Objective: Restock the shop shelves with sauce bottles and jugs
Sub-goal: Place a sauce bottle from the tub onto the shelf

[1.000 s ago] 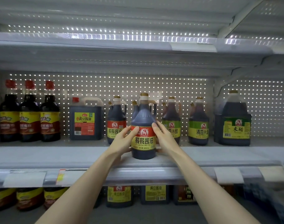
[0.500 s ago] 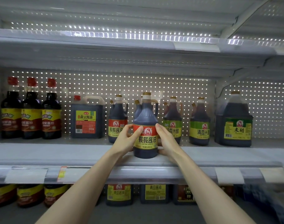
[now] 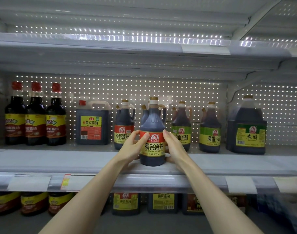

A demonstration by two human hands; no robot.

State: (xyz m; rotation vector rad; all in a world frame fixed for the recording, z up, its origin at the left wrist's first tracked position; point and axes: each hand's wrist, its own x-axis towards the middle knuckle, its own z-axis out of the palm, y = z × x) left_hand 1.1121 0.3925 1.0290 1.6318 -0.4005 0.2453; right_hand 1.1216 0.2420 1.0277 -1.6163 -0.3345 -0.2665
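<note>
Dark plastic, held bottle [image 3: 152,130]: round-bodied soy sauce jug with a domed shoulder, narrow neck, tan cap and loop handle. Its glossy red-and-yellow label faces out. It stands upright at the front of the shelf [image 3: 60,159], base at the shelf surface.
Left hand [image 3: 131,147]: thumb across the label's left edge, fingers curled round the back, gripping the held bottle.
Right hand [image 3: 174,147]: mirrors it on the other flank, thumb high on the label, fingers wrapped behind and near the base. It also grips the bottle.
Step in hand: setting down and squaring one bottle in its lane. Whether its weight is fully on the shelf cannot be told.
Behind the held bottle: a twin bottle [image 3: 145,114], mostly hidden, so the lane looks right.
Left of the held bottle: another red-label twin [image 3: 123,129] just beside it, then a square jug [image 3: 92,124] with a moulded handle, then three tall red-capped bottles [image 3: 35,119].
Right of the held bottle: two green-label bottles [image 3: 180,125] of the same shape, then a large jug [image 3: 246,129] well apart.
Next move: probably a gentle push back toward the twin, label forward, then both hands let go. Smooth plastic on painted metal should slide easily. With its narrow neck the bottle could rock if shoved high up.
Back panel [image 3: 144,86]: perforated metal, light showing through the holes.
</note>
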